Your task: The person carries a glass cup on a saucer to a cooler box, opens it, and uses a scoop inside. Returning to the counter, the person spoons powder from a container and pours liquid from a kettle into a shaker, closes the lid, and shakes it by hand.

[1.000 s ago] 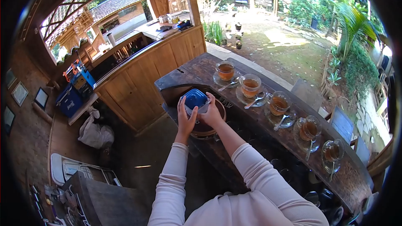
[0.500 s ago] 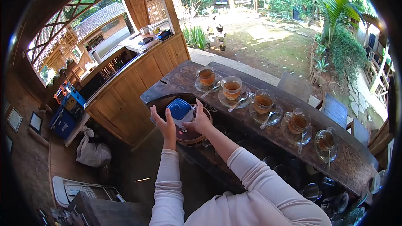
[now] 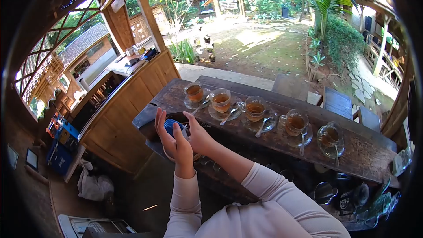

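My left hand (image 3: 176,143) and my right hand (image 3: 197,135) are raised close together, wrists nearly touching, over the left end of the dark wooden table (image 3: 365,154). Fingers of both hands are extended and apart, with nothing visibly held. Behind them, partly hidden, a blue-lidded container (image 3: 169,126) sits in a round basket. Along the table beyond my hands stand several glass cups of brown tea on glass saucers with spoons, from the leftmost cup (image 3: 194,92) to the rightmost cup (image 3: 330,137).
Below the tabletop, more glassware (image 3: 324,193) stands on a dark shelf. A wooden counter (image 3: 128,119) is at the left, with a pale sack (image 3: 94,185) on the floor near it. Chairs (image 3: 337,103) stand past the table's far side.
My hands have come closer together, covering more of the blue-lidded container. The view has shifted, so the table and cups appear lower and further left.
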Demonstrator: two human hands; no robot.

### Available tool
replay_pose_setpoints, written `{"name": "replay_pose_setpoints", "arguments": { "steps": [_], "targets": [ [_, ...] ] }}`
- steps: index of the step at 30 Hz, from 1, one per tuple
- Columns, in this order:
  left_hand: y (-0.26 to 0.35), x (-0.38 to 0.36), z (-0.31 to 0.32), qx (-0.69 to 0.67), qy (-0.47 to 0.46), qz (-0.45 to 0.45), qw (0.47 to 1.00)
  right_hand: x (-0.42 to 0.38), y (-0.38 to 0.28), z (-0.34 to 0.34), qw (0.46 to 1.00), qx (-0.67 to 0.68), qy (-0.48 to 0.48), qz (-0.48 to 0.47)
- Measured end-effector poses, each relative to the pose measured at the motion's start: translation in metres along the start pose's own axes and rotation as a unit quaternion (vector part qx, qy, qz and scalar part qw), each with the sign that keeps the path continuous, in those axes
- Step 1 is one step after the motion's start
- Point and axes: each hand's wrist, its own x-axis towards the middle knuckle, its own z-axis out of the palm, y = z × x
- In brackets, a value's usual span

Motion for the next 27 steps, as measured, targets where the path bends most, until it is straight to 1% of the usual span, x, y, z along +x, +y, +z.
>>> {"name": "replay_pose_setpoints", "arguments": {
  "steps": [3,4,6,7,8,10,11,12,14,15,16,18,20,22,25,27],
  "targets": [
    [0.011,-0.004,0.008,-0.113,-0.027,-0.068,0.991,-0.012,-0.019,-0.020,0.998,-0.027,0.039,-0.031],
    [0.017,-0.005,0.009,-0.122,-0.032,-0.068,0.990,-0.016,-0.024,-0.026,0.998,-0.033,0.048,-0.030],
    [0.033,-0.007,0.014,-0.168,-0.044,-0.126,0.977,-0.023,-0.032,-0.040,0.993,-0.015,0.088,-0.073],
    [0.042,-0.008,0.017,-0.186,-0.054,-0.125,0.973,-0.027,-0.040,-0.048,0.995,0.018,0.084,-0.060],
    [0.047,-0.010,0.020,-0.195,-0.061,-0.127,0.971,-0.031,-0.046,-0.054,0.994,0.011,0.093,-0.057],
    [0.056,-0.015,0.028,-0.259,-0.081,-0.127,0.954,-0.039,-0.055,-0.068,0.991,0.071,0.101,-0.059],
    [0.064,-0.017,0.031,-0.267,-0.085,-0.133,0.951,-0.044,-0.060,-0.075,0.987,0.073,0.120,-0.081],
    [0.072,-0.019,0.034,-0.278,-0.097,-0.139,0.946,-0.049,-0.063,-0.081,0.986,0.064,0.134,-0.074],
    [0.091,-0.022,0.041,-0.342,-0.098,-0.130,0.925,-0.061,-0.071,-0.097,0.983,0.059,0.140,-0.103],
    [0.098,-0.023,0.044,-0.347,-0.108,-0.113,0.925,-0.069,-0.078,-0.105,0.983,0.063,0.139,-0.099],
    [0.104,-0.026,0.048,-0.360,-0.120,-0.120,0.917,-0.077,-0.083,-0.114,0.982,0.052,0.155,-0.092],
    [0.115,-0.030,0.056,-0.418,-0.136,-0.076,0.895,-0.091,-0.093,-0.131,0.979,-0.008,0.164,-0.125],
    [0.123,-0.038,0.063,-0.444,-0.162,-0.082,0.878,-0.109,-0.107,-0.150,0.977,-0.029,0.178,-0.110],
    [0.133,-0.046,0.070,-0.461,-0.201,-0.098,0.859,-0.125,-0.117,-0.167,0.969,-0.051,0.203,-0.129],
    [0.150,-0.060,0.082,-0.492,-0.242,-0.091,0.831,-0.155,-0.132,-0.192,0.966,-0.063,0.231,-0.096],
    [0.161,-0.073,0.090,-0.519,-0.263,-0.097,0.807,-0.176,-0.144,-0.206,0.957,-0.097,0.257,-0.095]
  ]
}}
